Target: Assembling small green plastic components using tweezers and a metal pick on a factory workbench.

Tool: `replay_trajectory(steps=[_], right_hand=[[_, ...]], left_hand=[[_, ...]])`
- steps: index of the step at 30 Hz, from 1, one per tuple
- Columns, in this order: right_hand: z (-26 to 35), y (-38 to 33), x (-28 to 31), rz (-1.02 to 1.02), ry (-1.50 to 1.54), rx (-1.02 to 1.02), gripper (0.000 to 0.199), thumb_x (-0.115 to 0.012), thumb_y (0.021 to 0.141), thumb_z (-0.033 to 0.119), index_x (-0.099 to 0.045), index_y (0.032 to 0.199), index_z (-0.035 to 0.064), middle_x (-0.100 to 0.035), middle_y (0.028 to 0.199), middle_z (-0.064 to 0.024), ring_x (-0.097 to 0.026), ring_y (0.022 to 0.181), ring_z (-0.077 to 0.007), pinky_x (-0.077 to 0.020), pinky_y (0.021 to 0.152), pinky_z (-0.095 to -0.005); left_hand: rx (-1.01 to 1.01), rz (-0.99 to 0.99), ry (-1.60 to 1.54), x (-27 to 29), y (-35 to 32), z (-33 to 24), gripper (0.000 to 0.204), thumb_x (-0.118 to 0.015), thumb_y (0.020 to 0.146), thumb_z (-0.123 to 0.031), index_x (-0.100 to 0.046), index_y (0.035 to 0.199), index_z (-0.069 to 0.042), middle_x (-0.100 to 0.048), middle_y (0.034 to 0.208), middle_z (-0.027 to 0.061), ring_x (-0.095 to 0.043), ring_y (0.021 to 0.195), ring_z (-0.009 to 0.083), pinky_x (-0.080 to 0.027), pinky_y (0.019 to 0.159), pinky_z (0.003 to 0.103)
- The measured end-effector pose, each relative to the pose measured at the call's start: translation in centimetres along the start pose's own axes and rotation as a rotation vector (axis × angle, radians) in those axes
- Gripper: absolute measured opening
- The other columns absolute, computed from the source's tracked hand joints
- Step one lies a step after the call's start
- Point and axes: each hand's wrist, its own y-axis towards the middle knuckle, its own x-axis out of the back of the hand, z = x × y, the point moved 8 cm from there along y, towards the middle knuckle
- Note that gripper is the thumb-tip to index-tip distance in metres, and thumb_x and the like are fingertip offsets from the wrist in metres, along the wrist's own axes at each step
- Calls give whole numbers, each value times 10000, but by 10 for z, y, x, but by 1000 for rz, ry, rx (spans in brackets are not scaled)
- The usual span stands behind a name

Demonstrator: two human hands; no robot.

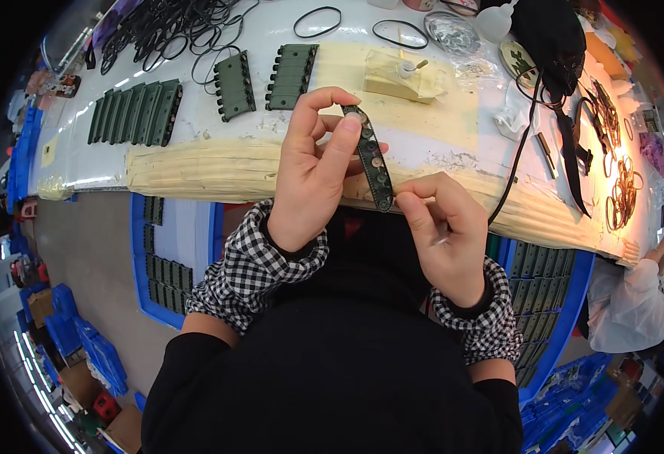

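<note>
A narrow dark green part (pixel 372 160) with a row of small round wheels and a black band around it is held up over the near table edge. My left hand (pixel 313 170) pinches its upper end between thumb and fingers. My right hand (pixel 442 231) grips its lower end with thumb and forefinger. Both wrists show black-and-white checked cuffs.
On the pale worktable (pixel 196 163) lie rows of dark green parts (pixel 137 112), two more green parts (pixel 262 77), loose black rubber bands (pixel 173 30), and a small glue pot on a block (pixel 404 76). Blue bins (pixel 167 253) with green parts stand below at both sides. A person in white (pixel 631 299) sits right.
</note>
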Motion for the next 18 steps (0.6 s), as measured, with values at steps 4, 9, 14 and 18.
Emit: replay_trajectory(steps=[4, 9, 14, 18], right_hand=[[-31, -6, -12, 184, 547, -479, 157, -643, 904, 153, -619, 946, 3, -592, 771, 28, -476, 596, -1, -360, 532, -174], [-32, -5, -18, 248, 566, -520, 167, -648, 899, 155, -615, 954, 0, -591, 769, 32, -450, 604, 10, -336, 542, -161], [-26, -2, -7, 207, 276, -365, 108, -664, 864, 120, -636, 897, 21, -616, 809, 0, -478, 600, -11, -355, 515, -181], [29, -1, 3, 8, -292, 501, 166, -674, 764, 64, -674, 929, 40, -635, 848, -42, -506, 549, -82, -384, 475, -225]], left_hand=[[9, 27, -15, -3, -1, -3, 253, -450, 999, -179, -392, 1233, -103, -573, 1001, 58, -652, 914, 184, -567, 749, 293], [-7, 36, 41, -2, 1, -4, 250, -430, 1007, -192, -376, 1237, -113, -593, 1012, 63, -659, 928, 208, -576, 773, 328], [-61, 19, 87, -1, 1, -8, 247, -442, 1003, -202, -387, 1232, -126, -600, 986, 56, -662, 921, 200, -573, 766, 325], [109, 18, -25, 1, 7, -1, 241, -445, 1001, -203, -397, 1228, -136, -608, 937, 51, -667, 884, 183, -566, 721, 307]])
